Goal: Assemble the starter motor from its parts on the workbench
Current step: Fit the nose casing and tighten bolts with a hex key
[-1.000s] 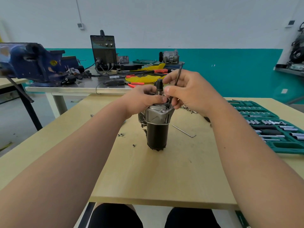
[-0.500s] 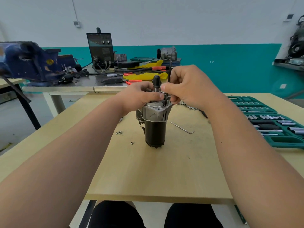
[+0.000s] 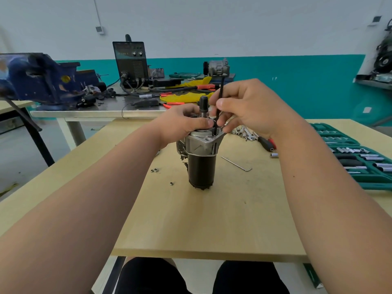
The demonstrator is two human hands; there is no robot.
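Lately hex key [image 3: 219, 100] has been stood near upright, tip dropped into flange hole [image 3: 214, 134] just right of shaft [image 3: 203, 105], pinched by right hand [image 3: 254, 107]; motor [image 3: 201, 166] is gripped by left hand [image 3: 182, 123].

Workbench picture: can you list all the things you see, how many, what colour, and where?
starter motor: one, black with silver top, standing upright mid wooden bench
black hex key: one, black, upright, tip at a hole in the motor's silver top
silver hex key: one, silver, lying right of the motor
small metal bits: about three, silver, left of the motor
spanners: several, silver, beyond the right hand
socket case: one, green, bench's right edge
vise: one, blue, far left on the metal table
machine box: one, black, back table
left hand: one, grips the motor's top
right hand: one, pinches the black hex key
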